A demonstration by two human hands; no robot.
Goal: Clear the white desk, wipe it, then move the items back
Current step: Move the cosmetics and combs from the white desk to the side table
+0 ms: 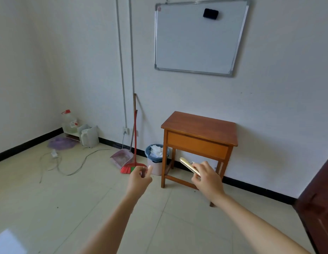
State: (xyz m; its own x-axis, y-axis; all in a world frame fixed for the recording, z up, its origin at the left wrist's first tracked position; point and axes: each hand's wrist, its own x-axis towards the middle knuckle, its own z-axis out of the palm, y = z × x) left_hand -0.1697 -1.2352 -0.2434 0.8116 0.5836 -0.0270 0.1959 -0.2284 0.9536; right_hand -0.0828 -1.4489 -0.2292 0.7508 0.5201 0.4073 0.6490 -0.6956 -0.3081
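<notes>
Carrying stage, judged to belong to the clearing phase.

- Right hand: fingers curled round a gold slim item. The item is held edge-on and tilted, in the air in front of the wooden worktop. Its kind is too unclear to name.
- Left hand: fingers curled, thumb raised. Whether it pinches something small cannot be told.
- White desk: not in view.
- Wooden worktop: brown, one drawer front, standing against the wall below a whiteboard.
- Bin: holds paper and sits just beside the worktop's left legs.
- Broom and dustpan: at the wall, further left.
- Loose cable: on the floor, well apart to the left.

Handling note, as judgement: the wooden worktop looks like the likely holding place.
- The gold slim item should be turned flat and lowered until it rests fully.
- It belongs toward the wall side, not the front edge, so later items have room.
- The grip should be kept until the surface takes the weight.
- The approach should stay right of the bin.
</notes>
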